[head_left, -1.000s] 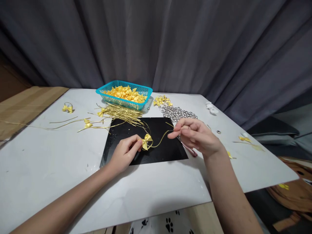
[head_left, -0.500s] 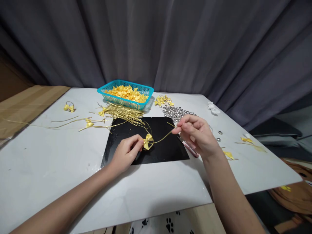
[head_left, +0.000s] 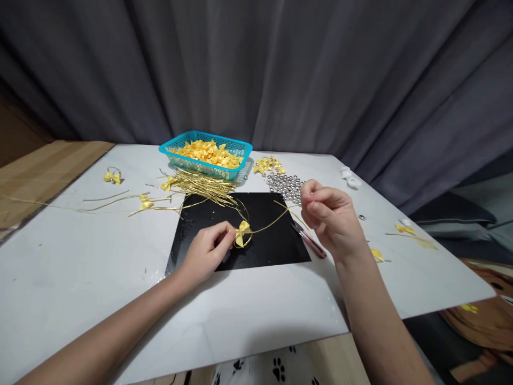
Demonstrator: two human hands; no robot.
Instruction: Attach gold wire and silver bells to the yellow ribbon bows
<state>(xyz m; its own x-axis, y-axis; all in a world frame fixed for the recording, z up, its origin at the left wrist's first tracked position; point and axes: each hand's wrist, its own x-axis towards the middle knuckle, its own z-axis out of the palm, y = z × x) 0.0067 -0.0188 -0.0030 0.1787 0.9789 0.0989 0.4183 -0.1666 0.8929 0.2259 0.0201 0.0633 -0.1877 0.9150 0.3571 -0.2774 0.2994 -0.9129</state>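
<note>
My left hand [head_left: 210, 246] is closed, pinching a yellow ribbon bow [head_left: 242, 233] by its left side. Gold cord loops around this bow over the black mat [head_left: 272, 243]. From the bow a thin gold cord [head_left: 269, 226] runs right and meets another stretch of cord near my right hand [head_left: 328, 216]. That hand is raised above the mat's right edge with thumb and fingertips pressed together. Whatever its fingers hold is hidden or too small to make out. Pink-handled scissors [head_left: 313, 246] lie below it, partly on the mat.
Behind the mat lie a bundle of gold cords [head_left: 204, 186] and a blue basket [head_left: 166, 148] of yellow bows. Silver beads [head_left: 284, 184] are heaped back right, beside finished-looking bows [head_left: 269, 164]. Loose bows [head_left: 146, 202] and cords lie left; a white crumpled piece [head_left: 350, 178] sits right.
My right hand has moved slightly right and up, away from the crossing of the cord, which now shows uncovered. My left hand still pinches the bow in the same place.
</note>
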